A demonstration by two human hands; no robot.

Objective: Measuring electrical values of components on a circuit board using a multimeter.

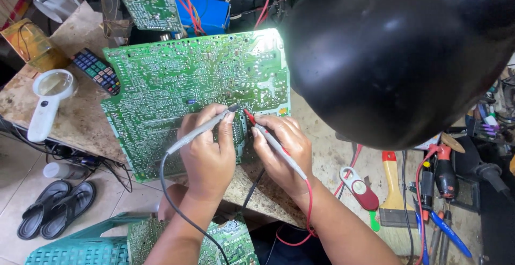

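Item: large green circuit board, solder side up, flat on a worn workbench, its near edge overhanging toward the person; lit brightly by a black lamp shade at upper right.

Left hand: fingers closed round a grey-black test probe, tip down on the board near its lower middle; black lead trailing off below.

Right hand: fingers pinched on a red probe, tip set just beside the other; red lead looping under the wrist.

Handling note, as judgement: each tip wants a single solder pad, held steady and upright, the two tips kept from touching; heels of both hands braced on the board help.

Surroundings: white magnifier, remote control, paintbrush, screwdrivers, sandals on the floor.
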